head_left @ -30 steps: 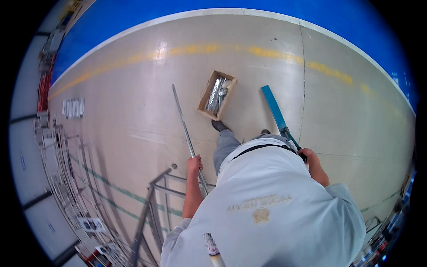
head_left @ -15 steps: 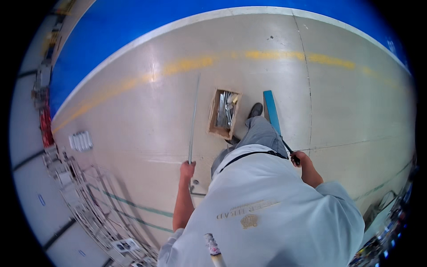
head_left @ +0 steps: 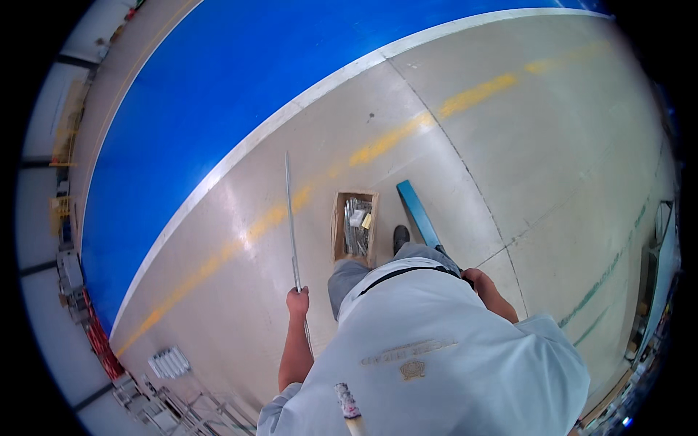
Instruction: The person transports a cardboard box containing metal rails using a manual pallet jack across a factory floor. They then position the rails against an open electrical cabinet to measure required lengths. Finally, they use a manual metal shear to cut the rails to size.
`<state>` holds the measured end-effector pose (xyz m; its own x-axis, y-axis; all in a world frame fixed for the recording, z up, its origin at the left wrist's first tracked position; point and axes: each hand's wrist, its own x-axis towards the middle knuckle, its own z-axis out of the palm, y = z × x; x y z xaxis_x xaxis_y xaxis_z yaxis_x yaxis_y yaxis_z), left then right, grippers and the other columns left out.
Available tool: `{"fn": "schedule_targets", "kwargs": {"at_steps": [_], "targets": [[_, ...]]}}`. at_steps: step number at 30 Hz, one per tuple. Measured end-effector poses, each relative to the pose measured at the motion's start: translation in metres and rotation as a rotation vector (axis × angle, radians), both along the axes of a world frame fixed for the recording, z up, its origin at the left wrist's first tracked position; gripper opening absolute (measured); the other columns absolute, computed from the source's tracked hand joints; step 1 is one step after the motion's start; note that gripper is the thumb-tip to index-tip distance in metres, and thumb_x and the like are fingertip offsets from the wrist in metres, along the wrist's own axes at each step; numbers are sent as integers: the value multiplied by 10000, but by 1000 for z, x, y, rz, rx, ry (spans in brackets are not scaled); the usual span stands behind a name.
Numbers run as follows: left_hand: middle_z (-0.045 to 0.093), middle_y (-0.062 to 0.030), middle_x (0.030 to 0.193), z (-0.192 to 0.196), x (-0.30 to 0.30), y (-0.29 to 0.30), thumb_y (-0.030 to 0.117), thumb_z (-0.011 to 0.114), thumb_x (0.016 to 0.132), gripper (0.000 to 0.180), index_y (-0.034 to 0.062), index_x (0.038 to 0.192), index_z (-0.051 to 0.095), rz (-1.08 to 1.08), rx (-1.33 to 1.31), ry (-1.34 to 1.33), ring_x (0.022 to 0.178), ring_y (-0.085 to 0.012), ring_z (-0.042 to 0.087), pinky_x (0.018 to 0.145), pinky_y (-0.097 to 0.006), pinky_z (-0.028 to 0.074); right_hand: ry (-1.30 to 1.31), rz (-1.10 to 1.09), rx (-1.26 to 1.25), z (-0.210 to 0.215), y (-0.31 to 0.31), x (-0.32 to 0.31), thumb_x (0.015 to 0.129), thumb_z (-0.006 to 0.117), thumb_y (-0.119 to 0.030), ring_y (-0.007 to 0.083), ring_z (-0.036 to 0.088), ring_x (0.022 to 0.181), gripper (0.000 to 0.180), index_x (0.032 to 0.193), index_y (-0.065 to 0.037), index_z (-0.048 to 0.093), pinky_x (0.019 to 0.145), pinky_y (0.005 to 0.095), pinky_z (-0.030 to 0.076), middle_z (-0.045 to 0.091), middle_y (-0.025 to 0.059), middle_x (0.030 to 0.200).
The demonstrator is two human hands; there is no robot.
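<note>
Held out low at my side, my left hand is closed round thin metal rods. They stretch far forward over the floor, and their rear ends run back past my forearm. At my right hip, my right hand grips the black handle of a long flat teal tool; its exact kind I cannot make out. The blade-like teal part points forward and slightly left. Between the two lies an open brown box with metal pieces, a white item and a yellow item inside. One dark shoe shows beside it.
Beyond a white border, a blue floor area lies ahead. A worn yellow line crosses the grey floor. White cylindrical things and metal frames stand at left, racks at right. A burning cigarette shows at the lower edge.
My body has turned, so the floor lines now slant up to the right. Both hands keep their hold. The box and teal tool now appear lower and farther left in the picture.
</note>
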<state>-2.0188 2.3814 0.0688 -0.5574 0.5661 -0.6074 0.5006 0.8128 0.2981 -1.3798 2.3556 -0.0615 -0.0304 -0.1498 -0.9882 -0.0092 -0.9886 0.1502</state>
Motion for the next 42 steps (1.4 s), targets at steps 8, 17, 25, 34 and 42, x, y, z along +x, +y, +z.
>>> {"fn": "schedule_targets", "kwargs": {"at_steps": [8,17,25,34,42], "targets": [[660,-225,772,-18,7,144,302,666,836,338,-35,816,646,-98,81,-120,768,-382,651,739,-441,498,-26,-260,-26,36,100,-17,897,604,-191,157,487,448,174,774,-114,508,435,297,401,529,13,571],[650,-221,719,-64,-23,346,300,678,811,347,-45,799,649,-174,-44,-214,727,-357,658,721,-442,504,-46,-521,64,98,214,-37,899,600,-172,143,505,477,163,791,-98,503,445,283,433,531,22,583],[630,-187,665,-69,2,633,291,671,818,334,-32,746,622,-458,85,-163,654,-332,640,654,-444,495,-15,-836,-12,101,308,-56,897,603,-164,110,511,506,155,792,-111,501,461,257,426,529,-5,611],[529,-62,550,-67,148,850,251,653,862,303,25,693,543,-513,87,-269,422,-172,508,422,-348,421,-21,-795,29,49,421,-24,894,595,-160,126,516,512,158,790,-120,483,451,256,419,518,-2,607],[418,0,531,-12,336,984,199,638,868,206,52,783,520,-367,-105,-420,375,-129,412,339,-300,342,25,-919,41,102,499,53,890,591,-152,129,514,507,158,780,-123,483,450,259,421,514,2,599]]}}
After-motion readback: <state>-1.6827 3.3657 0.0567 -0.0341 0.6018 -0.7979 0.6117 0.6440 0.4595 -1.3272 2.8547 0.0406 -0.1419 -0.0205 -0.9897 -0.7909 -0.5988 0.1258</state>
